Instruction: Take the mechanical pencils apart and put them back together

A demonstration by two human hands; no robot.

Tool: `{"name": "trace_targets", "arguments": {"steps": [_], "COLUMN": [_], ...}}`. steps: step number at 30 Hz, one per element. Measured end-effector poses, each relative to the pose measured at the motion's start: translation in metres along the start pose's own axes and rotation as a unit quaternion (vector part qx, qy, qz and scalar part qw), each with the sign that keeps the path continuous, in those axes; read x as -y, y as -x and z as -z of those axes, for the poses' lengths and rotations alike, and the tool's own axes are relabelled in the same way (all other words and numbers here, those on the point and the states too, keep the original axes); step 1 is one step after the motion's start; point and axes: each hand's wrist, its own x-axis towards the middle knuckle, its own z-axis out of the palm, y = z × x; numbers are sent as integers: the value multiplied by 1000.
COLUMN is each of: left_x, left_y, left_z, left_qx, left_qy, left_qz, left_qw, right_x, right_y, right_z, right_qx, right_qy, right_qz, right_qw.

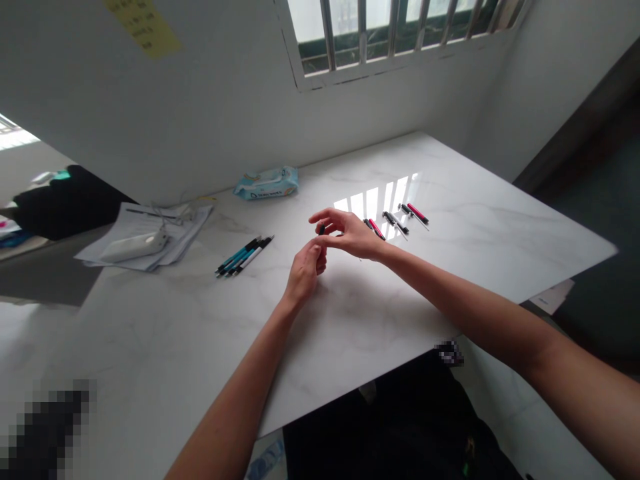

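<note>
Over the middle of the white marble table (pixel 450 200), my right hand (pixel 345 233) pinches a small dark pen part (pixel 321 229) between thumb and fingers. My left hand (pixel 304 270) is curled just below it, fingertips meeting the same piece; what it grips is hidden. Beyond my right hand lie taken-apart pink-and-black pens (pixel 397 220). To the left lies a small group of teal and black pens (pixel 244 256).
A pack of wet wipes (pixel 267 183) lies near the wall. Papers with a white device (pixel 145 240) on them sit at the left. A barred window (pixel 390 33) is above. The table's front edge runs close to my body.
</note>
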Motion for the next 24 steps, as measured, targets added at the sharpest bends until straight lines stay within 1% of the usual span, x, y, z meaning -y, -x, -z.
{"name": "trace_targets", "arguments": {"steps": [2, 6, 8, 13, 16, 20, 24], "left_x": [-1, -2, -2, -2, -2, -3, -4], "left_y": [0, 0, 0, 0, 1, 1, 2], "left_z": [0, 0, 0, 1, 0, 0, -1], "left_qx": [-1, -10, -12, -6, -7, -8, 0], "left_qy": [-1, 8, 14, 19, 21, 20, 18], "left_qz": [2, 11, 10, 7, 13, 17, 13], "left_qw": [1000, 1000, 1000, 1000, 1000, 1000, 1000], "right_x": [-1, 0, 2, 4, 3, 0, -1], "right_y": [0, -1, 0, 2, 1, -1, -4], "right_z": [1, 1, 1, 1, 3, 3, 4], "right_qx": [4, 31, 30, -3, -4, -16, -44], "right_qy": [-15, -102, -116, -82, -82, -120, -189], "right_qz": [-13, -22, -26, -44, -49, -42, -25], "right_qw": [1000, 994, 992, 996, 995, 992, 981]}}
